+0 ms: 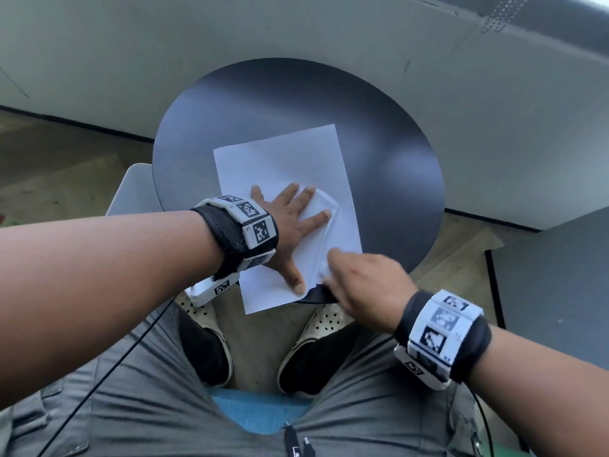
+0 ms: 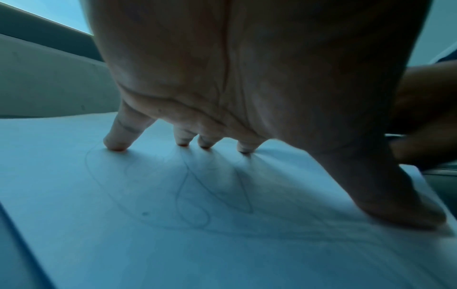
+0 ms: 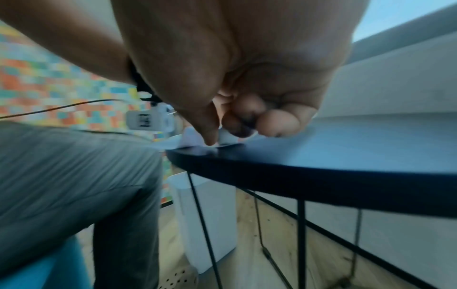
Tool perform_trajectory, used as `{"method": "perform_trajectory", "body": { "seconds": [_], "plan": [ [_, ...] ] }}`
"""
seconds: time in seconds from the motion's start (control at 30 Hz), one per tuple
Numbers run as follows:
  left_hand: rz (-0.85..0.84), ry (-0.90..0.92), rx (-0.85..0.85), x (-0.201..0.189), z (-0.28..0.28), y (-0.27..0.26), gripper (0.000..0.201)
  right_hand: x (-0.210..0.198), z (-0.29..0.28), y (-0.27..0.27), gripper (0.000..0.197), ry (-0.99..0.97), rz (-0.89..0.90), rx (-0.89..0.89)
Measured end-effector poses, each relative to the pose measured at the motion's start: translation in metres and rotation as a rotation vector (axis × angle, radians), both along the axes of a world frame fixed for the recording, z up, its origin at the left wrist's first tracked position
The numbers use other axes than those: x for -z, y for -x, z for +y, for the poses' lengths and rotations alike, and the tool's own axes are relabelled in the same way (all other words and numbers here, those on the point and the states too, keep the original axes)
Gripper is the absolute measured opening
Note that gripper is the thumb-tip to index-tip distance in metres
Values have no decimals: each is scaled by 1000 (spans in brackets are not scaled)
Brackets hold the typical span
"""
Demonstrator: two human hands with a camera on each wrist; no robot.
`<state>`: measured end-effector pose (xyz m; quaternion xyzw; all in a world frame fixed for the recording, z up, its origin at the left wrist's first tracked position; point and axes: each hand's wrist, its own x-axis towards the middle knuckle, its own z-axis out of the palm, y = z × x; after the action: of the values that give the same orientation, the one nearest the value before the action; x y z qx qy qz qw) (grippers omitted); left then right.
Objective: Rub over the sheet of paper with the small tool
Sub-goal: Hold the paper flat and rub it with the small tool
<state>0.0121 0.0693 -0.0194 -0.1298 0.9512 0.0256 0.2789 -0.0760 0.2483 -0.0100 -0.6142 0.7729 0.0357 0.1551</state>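
A white sheet of paper lies on a round dark table, its near corner hanging over the front edge. My left hand lies flat on the sheet with fingers spread; the fingertips and thumb press down on it. Faint pencil lines show on the paper. The sheet is rucked up beside the left fingers. At the sheet's near right edge my right hand pinches a small white tool against the paper; the fingers hide most of it.
A grey wall runs behind the table. Thin black wire legs and a white box stand under the table. My knees, shoes and a black cable are close below the front edge.
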Motion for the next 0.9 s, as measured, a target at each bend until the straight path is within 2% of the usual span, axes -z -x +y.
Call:
{"method": "perform_trajectory", "body": {
  "seconds": [0.07,0.1,0.23,0.3,0.4,0.47,0.5,0.63,0.7,0.77,0.87,0.9],
  "plan": [
    [0,2,4,-1,-1,-1,143,-1,3,-4,25,-42,-23,-109],
    [3,-1,4,-1,-1,-1,142,-2,3,4,24,-47,-2,-91],
    [13,-6,-15,0,-1,2,140,-7,6,53,24,-103,92,262],
    [10,-12,-20,0,-1,3,141,-9,6,50,25,-96,76,318],
    [25,-6,-22,0,0,3,142,-7,5,15,27,-8,10,146],
    [30,-7,-23,-1,0,1,141,-1,6,-2,26,-24,-24,1],
    [44,-6,-17,0,-1,-1,139,2,6,-2,26,-37,-19,-11],
    [203,58,53,5,-3,-12,129,-3,1,33,28,-81,62,228],
    [226,53,57,8,-2,-16,127,-5,-3,37,28,-75,86,279],
    [204,33,51,9,-2,-18,130,-6,-6,23,28,-39,56,156],
    [172,24,61,9,-3,-21,135,-5,-7,-4,25,-43,-12,-167],
    [164,24,64,9,-3,-22,135,-6,-10,-1,25,-47,-3,-199]
  ]
}}
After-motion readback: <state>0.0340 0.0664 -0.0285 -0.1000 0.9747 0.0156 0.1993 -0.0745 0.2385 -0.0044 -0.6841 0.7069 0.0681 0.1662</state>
